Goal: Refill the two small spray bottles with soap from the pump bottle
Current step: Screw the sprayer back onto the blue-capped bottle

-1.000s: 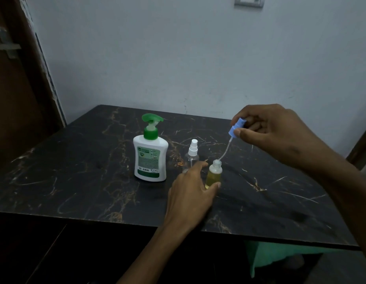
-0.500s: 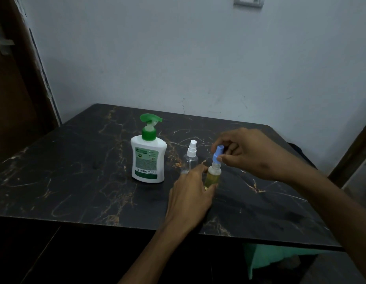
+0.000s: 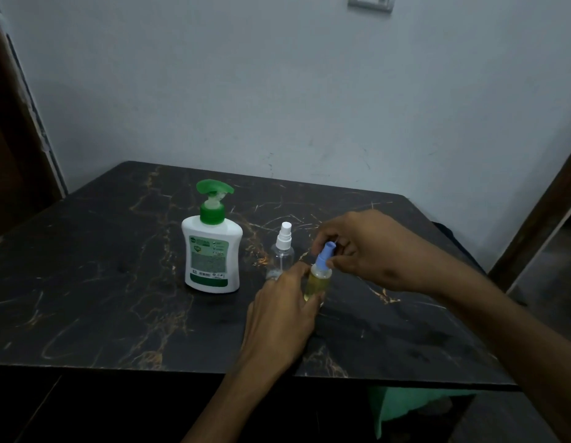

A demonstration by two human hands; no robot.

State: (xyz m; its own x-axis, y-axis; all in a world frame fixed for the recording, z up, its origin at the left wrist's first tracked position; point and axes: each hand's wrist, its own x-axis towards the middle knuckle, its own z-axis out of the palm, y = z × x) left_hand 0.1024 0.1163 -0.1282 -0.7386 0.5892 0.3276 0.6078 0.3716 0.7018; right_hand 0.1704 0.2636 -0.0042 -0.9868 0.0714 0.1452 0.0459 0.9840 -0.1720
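A white pump bottle (image 3: 211,254) with a green pump head stands upright on the dark marble table (image 3: 101,282). To its right stands a small clear spray bottle (image 3: 283,251) with a white sprayer top. In front of that one, a small spray bottle (image 3: 317,282) holds yellowish liquid. My left hand (image 3: 282,318) grips its body from the near side. My right hand (image 3: 367,247) pinches its blue sprayer top (image 3: 325,255), which sits on the bottle's neck.
A pale wall rises behind the table, with a switch plate (image 3: 370,3) near the top. A dark wooden door frame (image 3: 18,129) is at the left and another at the right. Green cloth (image 3: 405,407) shows below the table's front edge.
My right hand has brought the blue sprayer top with its dip tube down from above and right into the yellow bottle; the top now sits on the neck. My left hand stayed on the bottle.
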